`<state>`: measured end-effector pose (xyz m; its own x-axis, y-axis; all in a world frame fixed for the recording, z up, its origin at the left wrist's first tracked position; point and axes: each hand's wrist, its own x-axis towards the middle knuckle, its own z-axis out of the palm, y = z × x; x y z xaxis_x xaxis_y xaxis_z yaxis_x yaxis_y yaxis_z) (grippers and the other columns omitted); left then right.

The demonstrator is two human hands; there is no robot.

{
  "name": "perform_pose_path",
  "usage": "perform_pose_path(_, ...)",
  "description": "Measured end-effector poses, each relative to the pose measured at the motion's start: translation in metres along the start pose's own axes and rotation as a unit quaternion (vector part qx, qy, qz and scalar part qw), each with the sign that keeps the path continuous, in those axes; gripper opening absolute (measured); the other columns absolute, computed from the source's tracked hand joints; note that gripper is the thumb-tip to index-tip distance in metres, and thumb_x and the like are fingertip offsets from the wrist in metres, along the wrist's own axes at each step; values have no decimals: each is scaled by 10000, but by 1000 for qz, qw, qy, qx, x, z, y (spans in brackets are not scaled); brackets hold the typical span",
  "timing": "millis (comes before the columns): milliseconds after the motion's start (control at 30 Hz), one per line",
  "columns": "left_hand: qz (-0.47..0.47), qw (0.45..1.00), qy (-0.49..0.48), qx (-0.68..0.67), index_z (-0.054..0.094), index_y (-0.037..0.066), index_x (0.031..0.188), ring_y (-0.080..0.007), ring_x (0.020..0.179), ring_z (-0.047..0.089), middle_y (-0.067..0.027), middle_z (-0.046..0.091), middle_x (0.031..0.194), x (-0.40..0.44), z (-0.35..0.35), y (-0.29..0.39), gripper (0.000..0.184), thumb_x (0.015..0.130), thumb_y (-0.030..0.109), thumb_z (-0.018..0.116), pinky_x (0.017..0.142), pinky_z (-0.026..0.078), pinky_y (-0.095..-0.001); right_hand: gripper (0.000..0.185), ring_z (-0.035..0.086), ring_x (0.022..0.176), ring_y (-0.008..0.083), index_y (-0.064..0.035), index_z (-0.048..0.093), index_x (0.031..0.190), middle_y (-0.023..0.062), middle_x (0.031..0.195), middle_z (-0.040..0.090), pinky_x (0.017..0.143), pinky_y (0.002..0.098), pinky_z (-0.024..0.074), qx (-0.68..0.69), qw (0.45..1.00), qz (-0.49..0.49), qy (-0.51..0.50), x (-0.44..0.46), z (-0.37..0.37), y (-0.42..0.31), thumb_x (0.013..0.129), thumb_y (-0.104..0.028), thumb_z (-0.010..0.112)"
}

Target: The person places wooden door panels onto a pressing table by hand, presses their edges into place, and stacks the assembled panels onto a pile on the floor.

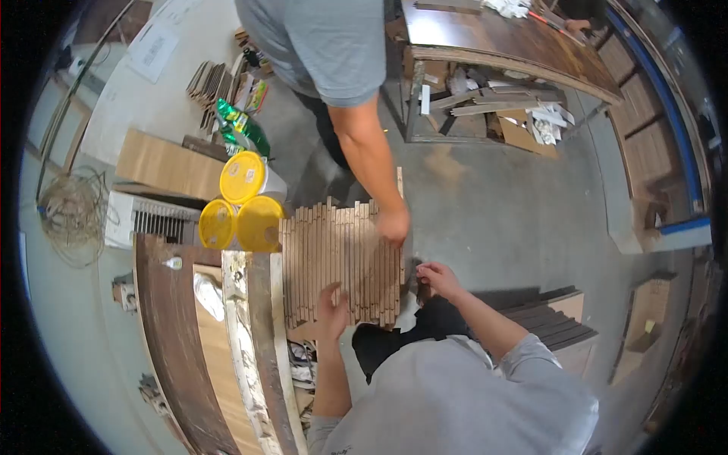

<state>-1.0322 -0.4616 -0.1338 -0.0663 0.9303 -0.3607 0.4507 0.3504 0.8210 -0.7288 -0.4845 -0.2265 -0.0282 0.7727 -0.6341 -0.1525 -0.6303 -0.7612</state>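
Note:
Narrow wooden strips point(330, 258) stand side by side in a wide row, their ends uneven. Over the row's near edge is my left hand point(332, 309), its thumb and fingers apart and nothing visible between them. My right hand point(434, 277) is just right of the row, fingers bent together; whatever it may hold is too small to make out. A co-worker's hand point(393, 225) reaches from the far side to the right end of the row, over the last strips.
Yellow-lidded buckets point(243, 177) stand left of the strips, near a green bag point(241, 127). A long workbench point(171, 311) runs along the left. Behind is a table point(493, 34) with scraps beneath. Dark stacked boards point(550, 322) lie at right, near an open box point(644, 326).

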Motion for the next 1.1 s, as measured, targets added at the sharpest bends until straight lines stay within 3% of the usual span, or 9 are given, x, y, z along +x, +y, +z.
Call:
perform_pose_path(67,-21,995,-65,66,504,26,1295,-300,1232,485,-205,462,1355,15,12,0,513,900,330,626,1017,401,-410,319,594,883,127,-17,639,1116,24,958,666,798,278,471,28,997,-7,76,24,-1,19,933,-265,561)
perform_pose_path(133,43,918,-162,359,319,68,1454,-366,1424,203,-231,217,1523,37,29,-44,759,876,487,578,1117,209,-553,324,597,888,132,-10,639,1116,34,964,669,801,281,471,28,991,-35,125,31,4,16,925,-261,568)
perform_pose_path(233,63,861,-254,436,136,104,1519,-383,1457,-19,-216,75,1570,55,36,-88,885,866,563,517,1120,19,-619,344,601,930,150,0,625,1138,55,1011,668,829,289,470,-7,979,-51,196,55,13,18,917,-258,573)
perform_pose_path(500,76,807,-324,487,53,116,1530,-385,1454,-76,-195,-21,1583,62,28,-125,1006,815,623,546,1099,-51,-641,561,499,1237,353,-2,499,1321,232,1292,553,1054,402,366,-105,943,-1,316,170,57,44,961,-424,413)
perform_pose_path(700,134,832,-301,447,53,125,1532,-378,1454,-88,-188,-43,1584,62,28,-137,1049,785,657,560,1104,-50,-633,595,490,1206,419,-38,515,1299,273,1251,548,1033,452,381,-136,916,-71,372,144,60,39,976,-494,310)
perform_pose_path(767,98,850,-311,413,47,137,1533,-377,1453,-99,-178,-46,1586,65,28,-138,1061,775,656,577,1106,-58,-628,572,533,1147,419,-67,546,1248,270,1220,563,987,478,418,-175,897,1,407,114,47,26,965,-512,323)
perform_pose_path(867,110,839,-293,446,133,131,1527,-344,1465,-45,-178,-11,1587,73,23,-132,990,798,642,566,1135,22,-588,443,605,1017,403,-63,582,1144,248,1090,625,882,498,480,-269,874,63,400,74,12,9,920,-434,491)
perform_pose_path(967,119,874,-285,375,314,87,1473,-325,1444,182,-222,197,1545,62,13,-118,837,840,564,580,1138,201,-502,379,599,1007,424,-46,575,1090,248,1043,638,863,497,488,-280,871,40,403,77,-51,57,880,-361,593)
perform_pose_path(1100,104,958,-126,235,524,-13,1285,-311,1151,567,-217,597,1206,7,11,-139,541,882,333,628,958,447,-366,319,602,942,450,-37,593,1064,259,951,642,816,500,489,-236,855,-77,455,20,-66,83,865,-286,601)
